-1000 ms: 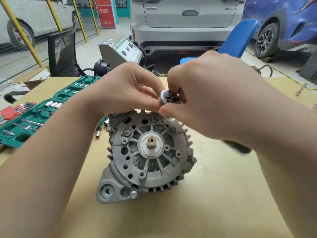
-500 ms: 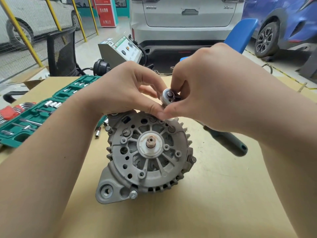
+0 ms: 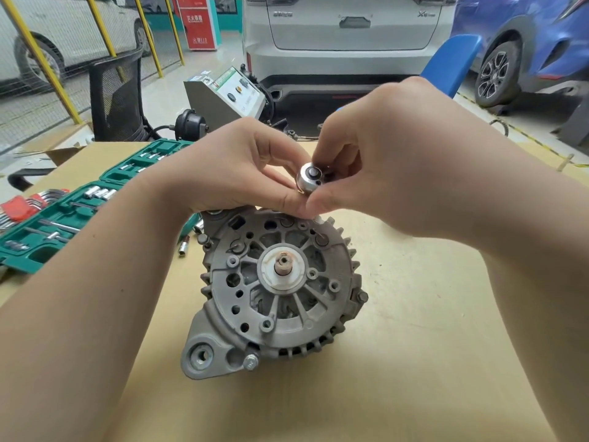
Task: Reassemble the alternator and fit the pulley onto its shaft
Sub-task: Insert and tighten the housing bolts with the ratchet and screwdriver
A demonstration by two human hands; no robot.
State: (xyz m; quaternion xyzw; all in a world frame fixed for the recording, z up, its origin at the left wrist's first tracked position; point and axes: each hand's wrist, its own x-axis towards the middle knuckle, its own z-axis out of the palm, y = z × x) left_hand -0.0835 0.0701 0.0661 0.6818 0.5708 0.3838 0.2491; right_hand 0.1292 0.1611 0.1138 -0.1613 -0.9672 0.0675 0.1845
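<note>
Fingers of both hands [image 3: 318, 173] pinching ratchet head [image 3: 308, 181], just above alternator [image 3: 277, 291] rear edge

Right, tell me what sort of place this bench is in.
Most likely a car repair workshop or training garage. Parked cars, such as the white SUV, stand just beyond the table, a green socket set case lies open on it, and an alternator is being worked on.

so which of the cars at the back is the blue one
The blue car at far right; the car behind the fence and the middle car are white.
</note>
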